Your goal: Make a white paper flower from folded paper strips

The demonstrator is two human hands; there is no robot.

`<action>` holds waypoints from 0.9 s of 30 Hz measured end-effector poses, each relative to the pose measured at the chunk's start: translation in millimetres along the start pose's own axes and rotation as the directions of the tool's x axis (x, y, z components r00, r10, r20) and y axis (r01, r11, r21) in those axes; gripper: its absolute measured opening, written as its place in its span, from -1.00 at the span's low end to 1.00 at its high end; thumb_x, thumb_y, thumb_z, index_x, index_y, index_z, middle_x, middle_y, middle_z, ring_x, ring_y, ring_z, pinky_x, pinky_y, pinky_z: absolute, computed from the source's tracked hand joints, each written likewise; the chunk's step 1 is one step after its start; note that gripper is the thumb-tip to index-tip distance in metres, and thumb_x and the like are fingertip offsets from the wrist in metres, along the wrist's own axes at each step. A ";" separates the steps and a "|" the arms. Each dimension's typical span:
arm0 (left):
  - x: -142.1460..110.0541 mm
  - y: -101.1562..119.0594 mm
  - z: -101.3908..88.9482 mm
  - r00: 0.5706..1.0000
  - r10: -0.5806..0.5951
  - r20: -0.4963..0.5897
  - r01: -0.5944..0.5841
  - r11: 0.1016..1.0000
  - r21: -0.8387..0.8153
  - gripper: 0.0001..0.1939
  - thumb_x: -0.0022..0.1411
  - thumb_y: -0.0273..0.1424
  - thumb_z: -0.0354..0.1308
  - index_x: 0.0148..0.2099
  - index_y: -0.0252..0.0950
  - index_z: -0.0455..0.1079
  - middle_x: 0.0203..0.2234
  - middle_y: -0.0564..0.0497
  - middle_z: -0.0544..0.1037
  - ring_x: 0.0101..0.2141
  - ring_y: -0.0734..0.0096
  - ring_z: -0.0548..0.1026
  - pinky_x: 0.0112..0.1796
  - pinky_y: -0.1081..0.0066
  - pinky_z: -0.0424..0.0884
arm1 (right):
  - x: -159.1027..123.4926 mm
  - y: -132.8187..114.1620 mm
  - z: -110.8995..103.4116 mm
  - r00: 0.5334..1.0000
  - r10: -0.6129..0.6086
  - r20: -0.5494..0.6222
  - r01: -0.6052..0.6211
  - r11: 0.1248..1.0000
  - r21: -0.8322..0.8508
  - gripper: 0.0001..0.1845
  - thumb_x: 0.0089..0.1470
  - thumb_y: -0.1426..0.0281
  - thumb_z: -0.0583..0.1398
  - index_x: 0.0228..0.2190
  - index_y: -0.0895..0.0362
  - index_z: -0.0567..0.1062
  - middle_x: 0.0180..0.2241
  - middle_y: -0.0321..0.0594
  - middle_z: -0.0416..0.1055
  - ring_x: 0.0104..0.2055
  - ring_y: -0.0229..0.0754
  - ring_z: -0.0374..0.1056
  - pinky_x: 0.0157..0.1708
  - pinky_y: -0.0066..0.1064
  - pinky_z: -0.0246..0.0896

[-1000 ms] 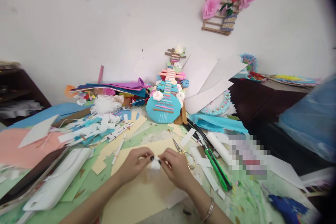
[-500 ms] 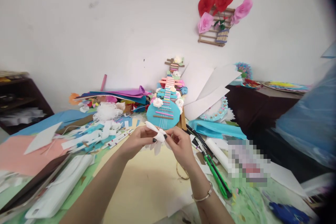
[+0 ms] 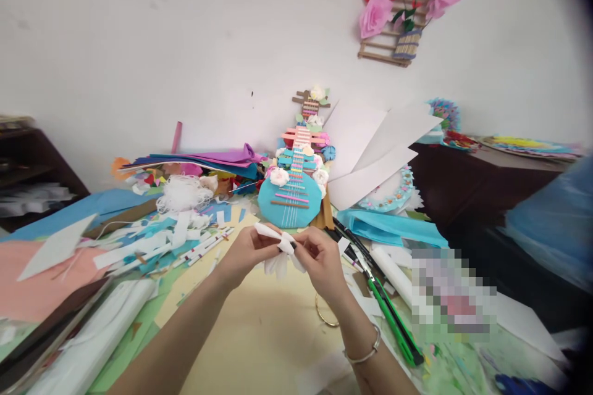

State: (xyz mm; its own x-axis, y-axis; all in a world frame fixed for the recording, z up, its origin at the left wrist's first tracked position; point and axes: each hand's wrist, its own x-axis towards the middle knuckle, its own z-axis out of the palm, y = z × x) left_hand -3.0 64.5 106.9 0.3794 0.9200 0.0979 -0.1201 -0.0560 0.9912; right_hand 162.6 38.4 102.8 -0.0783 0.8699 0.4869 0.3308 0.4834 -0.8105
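Between my two hands is a piece of white crepe paper [image 3: 286, 243], gathered at the middle with loose petal-like ends hanging below. My left hand [image 3: 248, 253] pinches its left side, where a rolled strip sticks up. Thumb and fingers of my right hand [image 3: 322, 256] press the right side; a bracelet circles that wrist. Just beyond my hands stands a blue paper lute [image 3: 291, 200] with strings and paper flowers. Beneath them lies a cream sheet [image 3: 259, 327].
A green utility knife [image 3: 393, 321], a white paper roll [image 3: 393, 274] and folded blue paper [image 3: 393, 226] lie on the right. Paper scraps, white string [image 3: 183, 193] and a white box-like object [image 3: 99, 333] cover the left. White sheets [image 3: 361, 136] lean against the wall.
My view has shifted slightly, so the surroundings sit differently in the picture. Both hands still hold the white paper close together; their fingers have moved a little on it.
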 end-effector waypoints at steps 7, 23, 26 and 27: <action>3.1 -5.1 1.0 0.999 0.008 -0.034 -0.008 1.000 -0.004 -0.78 -0.05 -0.39 0.27 -0.32 -0.37 0.40 -0.47 -0.01 0.49 -0.42 0.39 0.42 -0.42 0.48 0.29 | -0.7 -1.5 0.0 1.000 -0.004 -0.008 0.003 0.999 -0.053 -0.81 0.05 0.43 0.10 -0.37 0.14 0.52 -0.49 -0.25 0.34 -0.49 -0.32 0.16 -0.52 -0.50 0.02; 7.1 -6.8 -5.4 0.975 0.013 -0.223 -0.059 0.978 -0.201 -0.71 -0.12 -0.40 0.31 -0.29 -0.36 0.37 -0.45 -0.01 0.53 -0.41 0.36 0.47 -0.39 0.45 0.32 | -0.8 -1.5 -29.4 0.965 0.105 0.240 -0.082 0.991 -0.105 -0.66 0.03 0.51 0.03 -0.12 0.13 0.40 -0.50 -0.28 0.43 -0.56 -0.34 0.22 -0.55 -0.53 0.07; 8.2 -5.3 -11.3 0.979 0.001 -0.206 -0.039 0.983 -0.180 -0.69 -0.09 -0.38 0.29 -0.25 -0.35 0.36 -0.40 -0.04 0.55 -0.35 0.31 0.49 -0.34 0.42 0.33 | -0.8 -1.3 -46.0 0.942 0.159 0.296 -0.115 0.980 -0.162 -0.67 0.01 0.53 0.03 -0.17 0.14 0.43 -0.54 -0.29 0.43 -0.59 -0.36 0.16 -0.59 -0.55 0.02; 8.0 -4.3 -12.4 0.986 -0.012 -0.166 -0.012 0.989 -0.145 -0.67 -0.07 -0.37 0.28 -0.23 -0.35 0.35 -0.39 -0.05 0.55 -0.34 0.29 0.49 -0.33 0.41 0.34 | -0.5 -1.3 -51.1 0.944 0.174 0.281 -0.132 0.978 -0.161 -0.68 0.00 0.52 0.04 -0.19 0.14 0.44 -0.54 -0.29 0.43 -0.60 -0.37 0.15 -0.60 -0.56 0.00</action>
State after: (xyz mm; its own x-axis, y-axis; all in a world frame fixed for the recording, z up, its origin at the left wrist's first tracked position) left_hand -10.9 76.9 102.3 0.2233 0.9722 0.0698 -0.2561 -0.0106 0.9666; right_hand 210.2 32.3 120.2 -0.2806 0.9326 0.2269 0.4854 0.3419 -0.8047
